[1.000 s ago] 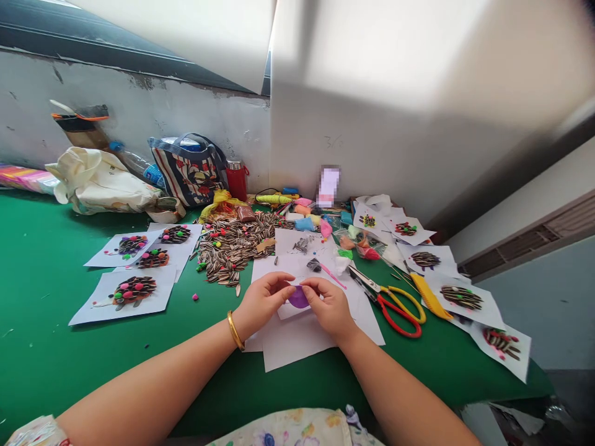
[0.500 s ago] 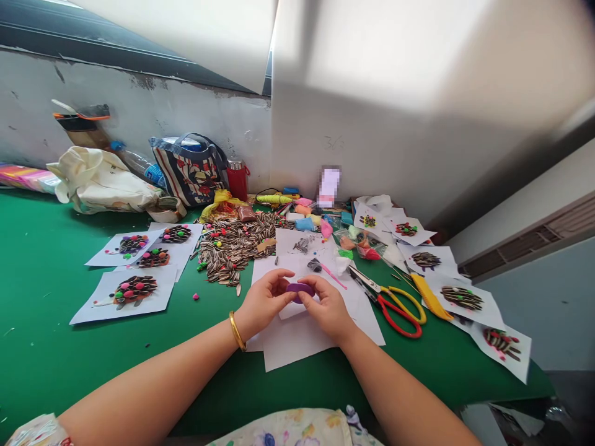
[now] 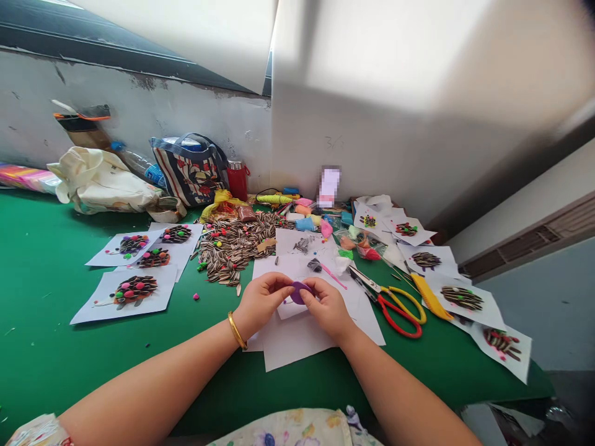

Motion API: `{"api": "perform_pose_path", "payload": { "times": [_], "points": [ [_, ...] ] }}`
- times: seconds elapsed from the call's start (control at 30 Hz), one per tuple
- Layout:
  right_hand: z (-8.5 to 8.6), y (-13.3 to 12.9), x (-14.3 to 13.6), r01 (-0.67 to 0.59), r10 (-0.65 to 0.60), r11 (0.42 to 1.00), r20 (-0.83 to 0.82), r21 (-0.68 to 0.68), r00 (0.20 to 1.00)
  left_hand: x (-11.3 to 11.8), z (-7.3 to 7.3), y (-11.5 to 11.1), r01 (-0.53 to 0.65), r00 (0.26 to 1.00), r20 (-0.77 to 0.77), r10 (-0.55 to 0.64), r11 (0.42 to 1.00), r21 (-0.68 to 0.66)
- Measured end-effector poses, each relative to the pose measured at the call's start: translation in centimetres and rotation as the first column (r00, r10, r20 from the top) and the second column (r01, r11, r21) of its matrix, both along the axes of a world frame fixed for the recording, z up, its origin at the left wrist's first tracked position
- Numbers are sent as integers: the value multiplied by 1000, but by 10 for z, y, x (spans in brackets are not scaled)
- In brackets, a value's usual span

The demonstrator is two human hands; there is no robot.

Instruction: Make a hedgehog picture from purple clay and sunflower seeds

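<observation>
Over on the left, a cream bag (image 3: 105, 186) slumps on the green desk (image 3: 116, 365), near the wall, with a striped bag (image 3: 188, 173) and a red flask (image 3: 237, 183) standing along from it. Closer in lie sheets bearing spiky seed animals (image 3: 132, 292) dotted with coloured balls, then a heap of striped seeds (image 3: 232, 248).

The left hand (image 3: 263, 301), gold bracelet (image 3: 237, 331) at its wrist, has its grip nearly closed, thumb and forefinger pinching the near side of a flat purple disc (image 3: 300, 293). The disc is held up between the two hands, above the white papers (image 3: 302, 353). Half a second ago it lay almost edge-on, a thin oval; now its broad face shows, rounder, and the left fingers reach out straighter to its rim.

The right hand (image 3: 329, 308) has it too, a narrow grip with the thumb across the face and the fingers behind, their tips partly hidden. This hand has barely moved.

Past it lie a pink stick (image 3: 334, 276), red-handled scissors (image 3: 400, 328) and yellow-handled scissors (image 3: 411, 295), then a yellow curved piece (image 3: 430, 297) beside more decorated sheets (image 3: 462, 297).
</observation>
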State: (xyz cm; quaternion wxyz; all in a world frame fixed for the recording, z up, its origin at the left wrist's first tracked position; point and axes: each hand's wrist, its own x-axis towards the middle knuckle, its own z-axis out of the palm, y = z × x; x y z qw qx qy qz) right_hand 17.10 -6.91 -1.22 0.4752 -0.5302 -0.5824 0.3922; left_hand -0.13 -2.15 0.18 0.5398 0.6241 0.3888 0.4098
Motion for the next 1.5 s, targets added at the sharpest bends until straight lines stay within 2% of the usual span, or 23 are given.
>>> {"api": "perform_pose_path", "payload": {
  "times": [0.23, 0.57, 0.7, 0.9, 1.0, 1.13, 1.33, 1.5],
  "points": [
    [-3, 0, 1, 14, -13, 1000, -21, 10, 1000, -1, 0, 0, -11, 1000, -28, 11, 1000, 29],
    [5, -1, -2, -38, 37, 999, 75, 9, 996, -2, 0, 1, 24, 995, -101, -12, 993, 114],
    [4, -1, -2, -33, 33, 999, 66, -3, 997, -2, -1, 1, 21, 996, -88, -12, 995, 102],
    [3, 0, -2, -40, 40, 999, 40, -6, 998, -3, 1, 1, 48, 985, -172, -9, 974, 222],
    [2, 0, -2, -41, 42, 999, 19, -16, 999, -4, 1, 0, 41, 982, -187, 3, 972, 230],
    [1, 0, -3, -48, 49, 999, 18, -22, 999, -5, 1, 0, 89, 975, -218, -30, 960, 265],
    [0, 1, -1, -33, 33, 999, 1, -5, 999, -4, -1, 1, 35, 982, -189, 9, 973, 228],
    [1, 0, -1, -60, 60, 998, -10, -12, 998, -4, -1, 0, 113, 977, -207, -57, 957, 269]
  ]
}}
